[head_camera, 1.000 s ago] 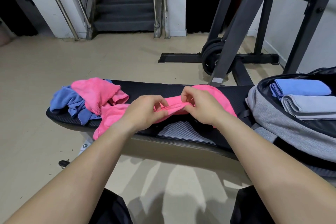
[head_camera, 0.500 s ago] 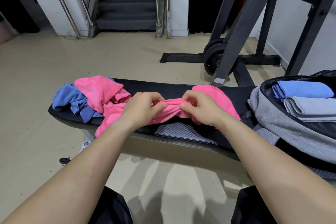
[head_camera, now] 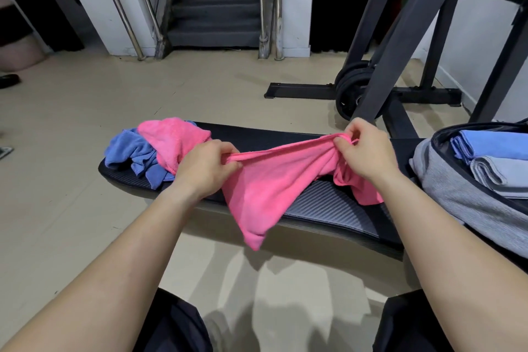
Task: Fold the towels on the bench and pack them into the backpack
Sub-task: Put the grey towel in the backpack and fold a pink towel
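Left hand [head_camera: 204, 170], right hand [head_camera: 364, 153] grip 1 pink towel [head_camera: 265, 188].

We read no text, label, brand or number anywhere. Small flat item [head_camera: 4, 152] on the floor [head_camera: 71, 111] at 9 o'clock: any print too blurred for us.
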Available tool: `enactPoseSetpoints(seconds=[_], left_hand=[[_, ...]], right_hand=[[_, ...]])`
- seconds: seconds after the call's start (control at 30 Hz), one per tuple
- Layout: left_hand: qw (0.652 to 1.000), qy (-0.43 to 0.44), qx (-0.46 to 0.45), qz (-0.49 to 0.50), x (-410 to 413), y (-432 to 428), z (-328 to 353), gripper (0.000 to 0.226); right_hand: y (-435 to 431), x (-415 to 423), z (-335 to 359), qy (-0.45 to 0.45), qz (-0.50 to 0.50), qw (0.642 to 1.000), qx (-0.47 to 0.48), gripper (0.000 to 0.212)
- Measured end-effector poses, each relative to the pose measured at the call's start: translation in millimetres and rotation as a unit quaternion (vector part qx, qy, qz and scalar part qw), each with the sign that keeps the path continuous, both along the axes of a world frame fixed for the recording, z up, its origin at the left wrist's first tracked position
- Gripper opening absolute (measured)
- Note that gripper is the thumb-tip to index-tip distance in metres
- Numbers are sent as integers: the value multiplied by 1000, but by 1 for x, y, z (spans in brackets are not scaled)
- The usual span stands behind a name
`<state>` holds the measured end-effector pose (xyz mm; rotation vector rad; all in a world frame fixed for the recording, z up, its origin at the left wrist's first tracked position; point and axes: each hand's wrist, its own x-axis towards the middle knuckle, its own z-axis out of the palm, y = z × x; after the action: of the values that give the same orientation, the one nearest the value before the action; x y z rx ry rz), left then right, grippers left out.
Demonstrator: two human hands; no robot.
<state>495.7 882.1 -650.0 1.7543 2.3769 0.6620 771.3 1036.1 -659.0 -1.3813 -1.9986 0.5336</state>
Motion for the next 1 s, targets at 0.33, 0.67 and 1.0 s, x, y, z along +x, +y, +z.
enactPoseSetpoints(seconds=[0.33, 0.67, 1.0], left_hand=[[991, -98, 65, -56, 40, 18, -10, 38], [998, -17, 61, -13, 47, 45, -12, 9], [995, 19, 66, 69, 35, 49, -8, 13]], right_hand=[[-38, -43, 9, 23, 249, 965, -78, 17], [-32, -6, 17, 4, 206, 976, -67, 17], [4, 43, 6, -113, 80, 990, -10, 4]])
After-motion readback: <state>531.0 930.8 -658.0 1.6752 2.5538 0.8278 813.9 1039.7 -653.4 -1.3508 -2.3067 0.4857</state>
